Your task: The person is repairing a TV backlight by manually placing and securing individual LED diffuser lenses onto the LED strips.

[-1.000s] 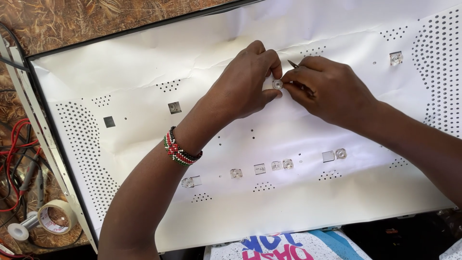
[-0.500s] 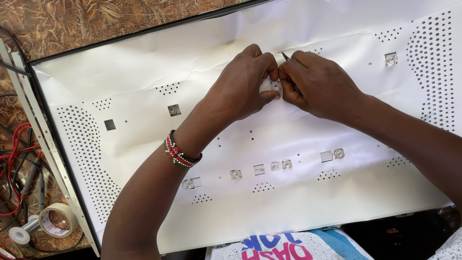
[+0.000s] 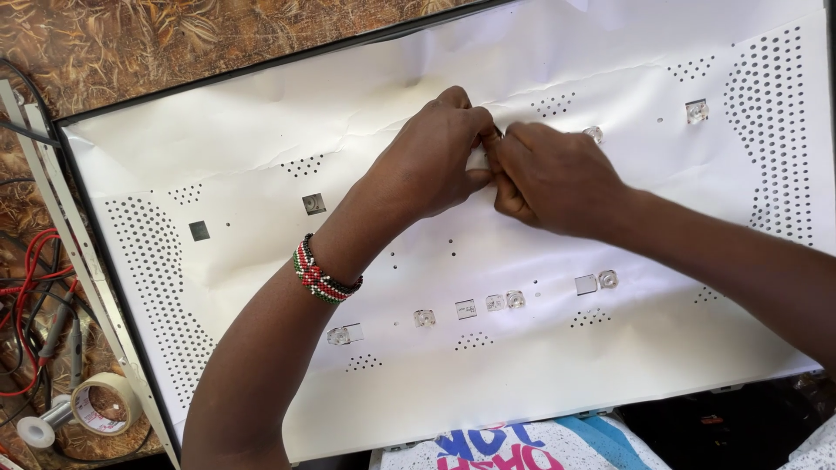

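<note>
White reflector sheet [image 3: 540, 383], dotted with holes, fills the frame over a brown patterned counter [image 3: 174, 43]. At upper centre the left hand [image 3: 431, 157] and right hand [image 3: 553, 178] meet, each grip pinched together on a small white lens [image 3: 476, 160]. Tape roll [image 3: 104, 405] and red wires [image 3: 30, 287] lie lower left.

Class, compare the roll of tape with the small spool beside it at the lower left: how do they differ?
The roll of tape is larger, beige, with a wide open core; the small spool is smaller, whitish, with a narrow centre. The roll of tape lies nearer the white panel; the small spool sits further left. Both are round and lie left of the panel, away from both hands.
</note>
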